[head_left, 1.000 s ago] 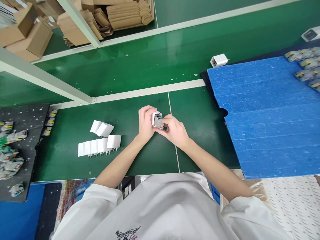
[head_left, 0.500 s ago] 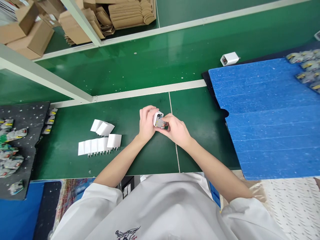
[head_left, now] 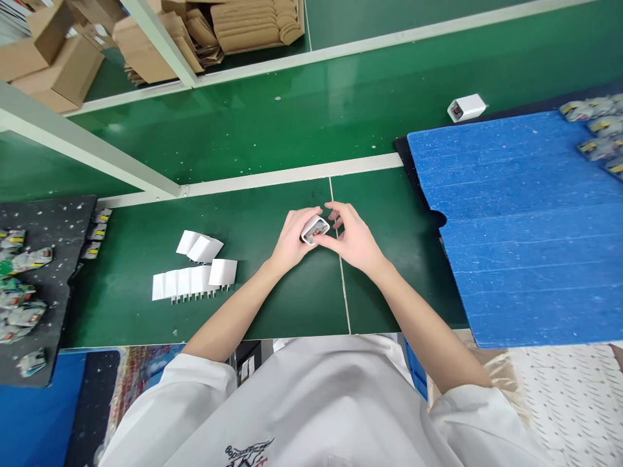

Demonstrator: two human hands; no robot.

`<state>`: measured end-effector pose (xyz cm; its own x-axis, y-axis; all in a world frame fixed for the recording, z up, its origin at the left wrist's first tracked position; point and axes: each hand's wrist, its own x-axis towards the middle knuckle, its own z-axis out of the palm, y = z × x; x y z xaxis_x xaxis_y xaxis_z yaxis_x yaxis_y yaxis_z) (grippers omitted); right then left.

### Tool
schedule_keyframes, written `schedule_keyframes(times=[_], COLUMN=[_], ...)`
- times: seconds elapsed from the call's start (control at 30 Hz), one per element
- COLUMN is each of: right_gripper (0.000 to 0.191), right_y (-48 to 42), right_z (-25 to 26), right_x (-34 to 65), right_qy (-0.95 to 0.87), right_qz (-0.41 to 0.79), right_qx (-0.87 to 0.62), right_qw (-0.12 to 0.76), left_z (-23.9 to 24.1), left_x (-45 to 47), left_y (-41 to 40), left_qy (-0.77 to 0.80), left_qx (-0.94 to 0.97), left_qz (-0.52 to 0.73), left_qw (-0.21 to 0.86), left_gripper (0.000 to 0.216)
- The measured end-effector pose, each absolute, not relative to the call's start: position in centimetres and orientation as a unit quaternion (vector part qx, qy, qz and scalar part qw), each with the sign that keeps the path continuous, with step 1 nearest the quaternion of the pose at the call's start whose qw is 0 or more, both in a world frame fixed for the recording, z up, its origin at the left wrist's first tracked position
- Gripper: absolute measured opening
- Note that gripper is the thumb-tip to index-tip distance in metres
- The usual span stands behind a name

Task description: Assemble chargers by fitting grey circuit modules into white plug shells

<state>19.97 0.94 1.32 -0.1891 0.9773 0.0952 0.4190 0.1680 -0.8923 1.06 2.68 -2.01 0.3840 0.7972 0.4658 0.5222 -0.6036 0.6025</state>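
Housing of white box-shaped plastic (head_left: 315, 229), seen through my head camera: it sits in the person's left hand (head_left: 293, 239), above the middle of a smooth dark-green counter (head_left: 389, 201), with its open end turned up toward my view. Inside that end I make out a grey component with a spot of red (head_left: 316, 231). The left hand is curled around the housing, fingers along the far side, palm behind, and has firm hold of it. The right hand (head_left: 357, 241) is partly open, its fingers bent and spread from the thumb; the thumb tip lies at the near rim of the housing, and I cannot tell whether it presses there

To the left on the counter I count seven white plastic blocks with metal prongs (head_left: 192, 280): five side by side, two just behind, the prongs of the row pointing toward the person. Farther left, a black speckled board (head_left: 61, 272) bears grey and green electronic assemblies with yellow marks (head_left: 22, 321). To the right lies a blue ridged sheet (head_left: 516, 233), grey assemblies with yellow marks (head_left: 596, 130) at its far corner; just beyond its far edge, another white open-ended box (head_left: 467, 108) rests on its side
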Motion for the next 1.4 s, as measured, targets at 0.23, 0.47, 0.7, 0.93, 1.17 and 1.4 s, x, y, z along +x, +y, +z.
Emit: schedule_keyframes(times=[0.23,0.47,0.7,0.93,1.17,1.4], right_gripper=[0.052,0.057,0.062,0.065,0.072,0.06], right_y=[1.5,1.4,1.8,1.6,1.7,5.0], right_z=[1.6,1.2,0.7,0.4,-0.4,-0.1], right_x=[20.3,19.8,20.2,20.1,20.1,19.7], right_qy=[-0.522,-0.483,-0.503,-0.534,-0.535,-0.551], right_qz=[0.652,0.623,0.64,0.607,0.591,0.624], right_qx=[-0.441,-0.49,-0.458,-0.458,-0.47,-0.431], right_qw=[0.33,0.374,0.357,0.369,0.38,0.348], left_z=[-1.8,-1.9,-1.6,-1.4,-1.7,0.7], left_x=[1.3,0.7,0.1,0.4,0.9,-0.8], left_y=[2.4,3.4,3.7,3.4,3.4,3.1], left_qy=[0.385,0.34,0.34,0.342,0.369,0.445], left_qx=[0.799,0.734,0.706,0.699,0.67,0.682], left_qz=[0.373,0.409,0.392,0.412,0.414,0.369], left_qw=[0.273,0.422,0.483,0.474,0.494,0.449], left_gripper=[0.041,0.045,0.045,0.041,0.046,0.059])
